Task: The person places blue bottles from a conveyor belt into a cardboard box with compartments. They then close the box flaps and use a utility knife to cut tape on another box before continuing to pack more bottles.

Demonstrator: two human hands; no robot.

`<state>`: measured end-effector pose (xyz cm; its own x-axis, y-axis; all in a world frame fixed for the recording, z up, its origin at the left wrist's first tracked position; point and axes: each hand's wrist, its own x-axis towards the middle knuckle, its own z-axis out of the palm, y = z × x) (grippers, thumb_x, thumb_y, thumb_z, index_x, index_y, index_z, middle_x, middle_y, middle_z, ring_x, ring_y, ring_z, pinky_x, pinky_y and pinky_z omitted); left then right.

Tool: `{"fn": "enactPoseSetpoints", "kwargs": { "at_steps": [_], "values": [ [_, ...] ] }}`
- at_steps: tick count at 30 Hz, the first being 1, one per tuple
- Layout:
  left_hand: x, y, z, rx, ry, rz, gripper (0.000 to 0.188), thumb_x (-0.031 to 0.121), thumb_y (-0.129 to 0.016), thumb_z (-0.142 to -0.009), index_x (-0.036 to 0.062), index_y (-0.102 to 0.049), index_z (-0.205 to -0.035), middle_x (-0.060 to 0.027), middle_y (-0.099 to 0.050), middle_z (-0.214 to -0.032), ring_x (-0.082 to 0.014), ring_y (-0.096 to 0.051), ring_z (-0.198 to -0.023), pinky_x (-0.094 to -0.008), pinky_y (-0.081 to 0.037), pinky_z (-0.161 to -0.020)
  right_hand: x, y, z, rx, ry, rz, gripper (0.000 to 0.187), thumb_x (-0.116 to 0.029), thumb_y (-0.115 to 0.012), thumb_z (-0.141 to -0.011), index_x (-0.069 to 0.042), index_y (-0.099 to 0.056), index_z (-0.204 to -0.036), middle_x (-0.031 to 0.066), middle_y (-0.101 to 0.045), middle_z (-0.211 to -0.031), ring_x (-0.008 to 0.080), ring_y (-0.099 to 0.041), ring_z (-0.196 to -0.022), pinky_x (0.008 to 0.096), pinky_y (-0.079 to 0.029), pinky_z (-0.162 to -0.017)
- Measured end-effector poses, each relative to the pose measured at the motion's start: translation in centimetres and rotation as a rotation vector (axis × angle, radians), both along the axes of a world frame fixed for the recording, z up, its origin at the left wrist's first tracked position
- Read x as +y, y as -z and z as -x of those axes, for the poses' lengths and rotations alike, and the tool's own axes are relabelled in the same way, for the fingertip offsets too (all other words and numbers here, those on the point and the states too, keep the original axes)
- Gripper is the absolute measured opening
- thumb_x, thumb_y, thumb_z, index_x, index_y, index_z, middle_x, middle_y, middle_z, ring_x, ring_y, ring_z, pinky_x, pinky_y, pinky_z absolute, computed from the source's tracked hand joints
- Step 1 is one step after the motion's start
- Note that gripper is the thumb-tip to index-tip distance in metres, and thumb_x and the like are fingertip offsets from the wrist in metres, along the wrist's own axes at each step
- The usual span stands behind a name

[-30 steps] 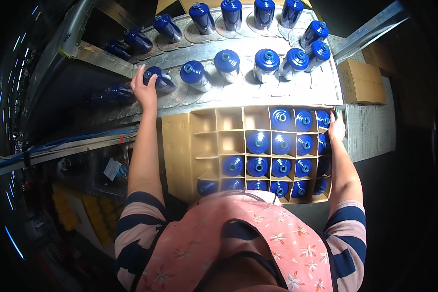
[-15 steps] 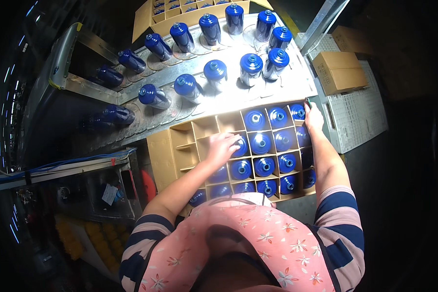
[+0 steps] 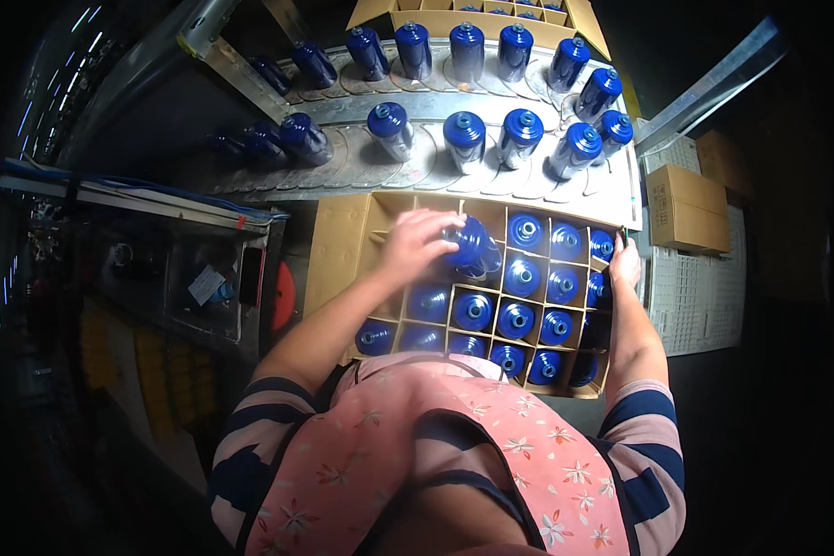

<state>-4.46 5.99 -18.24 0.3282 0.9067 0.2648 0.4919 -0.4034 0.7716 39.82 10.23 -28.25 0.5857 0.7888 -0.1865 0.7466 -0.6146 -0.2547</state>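
Observation:
A divided cardboard carton (image 3: 343, 243) stands in front of me, with blue glass bottles (image 3: 515, 321) upright in many of its cells, necks up. My left hand (image 3: 417, 245) is closed round the upper part of one blue bottle (image 3: 471, 239), which sits tilted and raised above the dividers in the second row from the far side. At the carton's right far corner, my right hand (image 3: 626, 263) grips the cardboard edge. Something small and dark green shows by its fingertips, too small to name. The bottles' lower parts are hidden in the cells.
Beyond the carton, a conveyor (image 3: 343, 165) of overlapping plates carries two curved rows of blue bottles (image 3: 466, 130). Another divided carton (image 3: 579, 28) stands behind it. Right of me, a closed cardboard box (image 3: 688, 209) rests on a pale pallet (image 3: 704, 295). A metal post (image 3: 713, 79) rises nearby.
My left hand has closed round a bottle in the carton and raised it, tilted. The right hand keeps to the carton's corner. The head view has shifted, and the conveyor bottles have changed position.

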Motion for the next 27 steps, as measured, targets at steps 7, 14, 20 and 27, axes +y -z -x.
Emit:
{"fn": "enactPoseSetpoints", "kwargs": {
  "at_steps": [7,14,20,27],
  "values": [
    [5.3,-11.1,10.1,-0.629,-0.333,0.126,0.037,-0.009,-0.061,-0.082,-0.0022,-0.060,-0.118,-0.0095,-0.060,-0.124,-0.0141,-0.057,-0.111,-0.0255,-0.045,-0.095,0.2,-3.0,-1.4,-0.035,0.008,0.000,0.046,-0.052,-0.041,-0.095,-0.016,-0.056,-0.118,0.0199,-0.066,-0.107,0.0403,-0.060,-0.103,0.0491,-0.046,-0.087],
    [16.0,-2.2,13.5,-0.220,-0.608,0.048,0.033,0.004,-0.072,-0.076,0.0080,-0.068,-0.109,-0.0029,-0.070,-0.091,-0.0064,-0.060,-0.078,-0.0225,-0.048,-0.072,1.2,-0.9,-0.6,-0.003,-0.021,0.011,0.045,-0.052,-0.042,-0.095,-0.016,-0.057,-0.118,0.0195,-0.066,-0.107,0.0402,-0.060,-0.104,0.0484,-0.046,-0.088],
    [23.4,5.9,12.2,0.082,-0.666,0.066,0.039,0.009,-0.075,-0.075,0.0105,-0.067,-0.113,-0.0098,-0.070,-0.091,-0.0126,-0.064,-0.081,-0.0259,-0.049,-0.076,2.1,1.8,0.3,-0.046,0.018,-0.029,0.042,-0.049,-0.043,-0.095,-0.016,-0.057,-0.118,0.0209,-0.066,-0.103,0.0403,-0.061,-0.102,0.0485,-0.046,-0.087],
    [22.4,4.3,9.4,0.083,-0.468,0.050,0.048,0.016,-0.075,-0.075,0.0141,-0.062,-0.121,-0.0144,-0.064,-0.112,-0.0275,-0.063,-0.102,-0.0337,-0.049,-0.088,2.9,1.3,0.9,-0.063,0.036,-0.010,0.041,-0.047,-0.043,-0.096,-0.015,-0.057,-0.118,0.0214,-0.066,-0.102,0.0410,-0.061,-0.100,0.0485,-0.046,-0.086]
  ]
}}
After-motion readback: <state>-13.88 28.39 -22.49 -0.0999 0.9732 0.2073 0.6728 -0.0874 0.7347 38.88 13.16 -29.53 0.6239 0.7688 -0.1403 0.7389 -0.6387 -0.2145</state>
